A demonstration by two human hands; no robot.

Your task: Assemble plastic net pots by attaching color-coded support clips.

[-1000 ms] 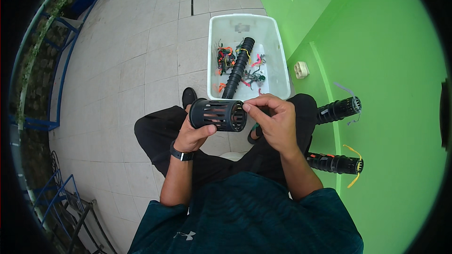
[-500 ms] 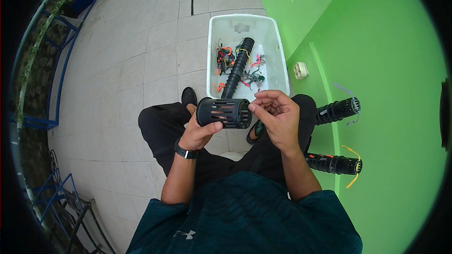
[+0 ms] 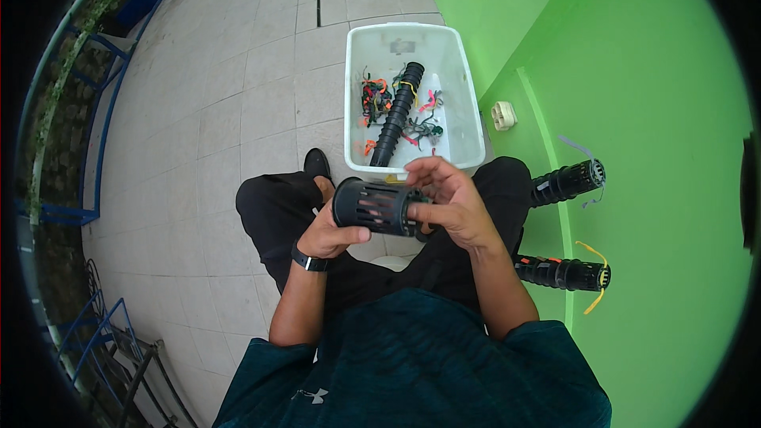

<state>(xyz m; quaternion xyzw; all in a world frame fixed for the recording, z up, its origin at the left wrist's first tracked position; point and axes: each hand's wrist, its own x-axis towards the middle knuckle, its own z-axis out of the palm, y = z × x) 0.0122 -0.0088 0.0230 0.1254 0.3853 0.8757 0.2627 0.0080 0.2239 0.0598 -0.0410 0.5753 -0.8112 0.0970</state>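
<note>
A black slotted plastic net cup (image 3: pixel 369 204) lies sideways above my lap. My left hand (image 3: pixel 325 235) is closed around its wide-rimmed end from below, the thumb along the near side. At the narrower base end, my right hand (image 3: pixel 453 204) has its thumb against the cup and its other fingers curled above. What those fingers pinch, if anything, is too small to make out. Beyond my knees, a white tub (image 3: pixel 349 95) holds a long stack of similar black cups (image 3: pixel 399 115) and a tangle of coloured strips (image 3: pixel 376 99).
Along the green wall at my right lie two more stacks of black cups, one with a purple-grey strip (image 3: pixel 575 145) and one with a yellow strip (image 3: pixel 591 302) at the end. A cream fixture (image 3: pixel 503 116) sits near the tub. Blue metal railing (image 3: pixel 93 143) stands at the far left.
The cup has dipped slightly toward me and its base has turned away from view. My right hand has moved left and lower, its thumb now over the base end.
</note>
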